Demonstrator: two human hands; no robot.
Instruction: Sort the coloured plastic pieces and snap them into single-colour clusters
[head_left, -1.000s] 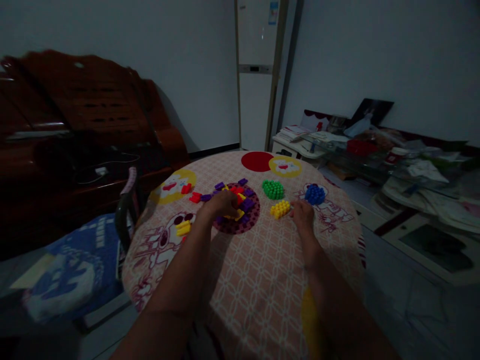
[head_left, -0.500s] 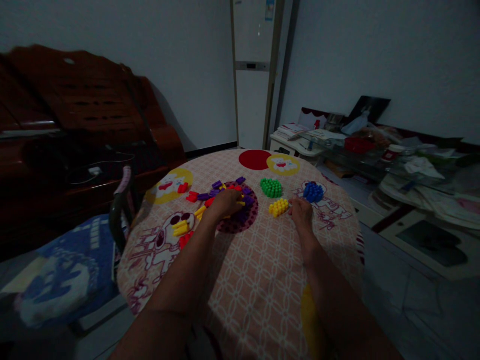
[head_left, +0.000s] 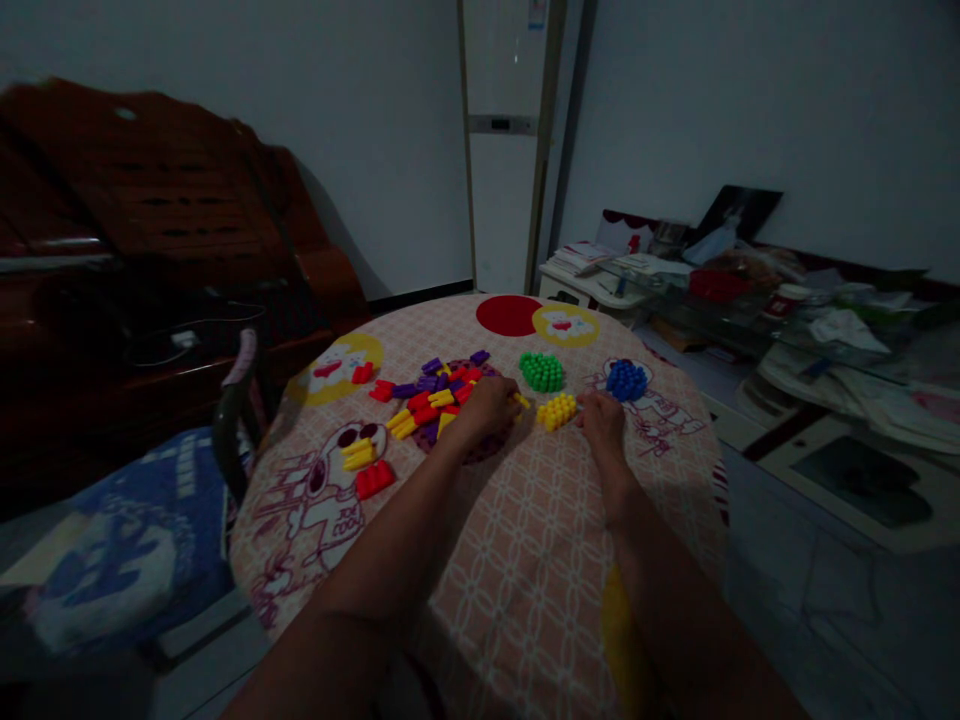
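Note:
My left hand (head_left: 491,405) is over the right side of a loose pile of toy building blocks (head_left: 424,412), closed on a small yellow building block (head_left: 521,401) at its fingertips. Just right of that block lies a neat group of yellow building blocks (head_left: 557,411). My right hand (head_left: 602,420) rests at the group's right edge with its fingers curled together; what they hold, if anything, is hidden. Behind the yellow group sits a green group of blocks (head_left: 541,372). A blue group (head_left: 627,381) lies just beyond my right hand.
A patterned cloth covers the round table (head_left: 517,560). Apart from the pile, a red block (head_left: 375,479) and yellow blocks (head_left: 359,454) lie at the left. A chair with a blue cushion (head_left: 150,540) stands left. A cluttered glass-topped cabinet (head_left: 750,310) is at the right.
My left hand has moved right from the pile toward the yellow group, carrying a yellow block and uncovering more of the pile. My right hand has stayed in place.

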